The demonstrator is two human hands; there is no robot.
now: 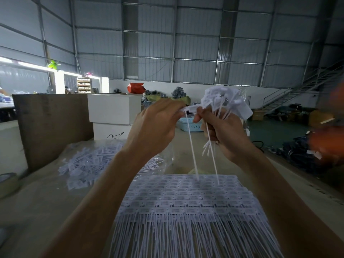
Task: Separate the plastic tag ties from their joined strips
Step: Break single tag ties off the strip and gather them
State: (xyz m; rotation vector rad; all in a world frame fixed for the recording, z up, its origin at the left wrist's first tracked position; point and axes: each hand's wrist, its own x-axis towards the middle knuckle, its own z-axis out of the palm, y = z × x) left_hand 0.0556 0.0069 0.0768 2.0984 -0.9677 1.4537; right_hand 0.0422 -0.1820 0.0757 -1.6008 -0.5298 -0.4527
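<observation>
Overhead, both hands [188,125] on a tag tie strip [191,108].

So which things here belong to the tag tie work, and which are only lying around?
Belong to the job:
- left hand pinching a tag piece
- right hand holding a bunch of ties
- joined strips on the table
- loose pile of ties

Just lying about:
- brown board
- white boxes
- blue basket
- tape roll

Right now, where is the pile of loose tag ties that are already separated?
In the head view, the pile of loose tag ties lies on the table at the left, beyond the left forearm, before the cardboard box.
</observation>
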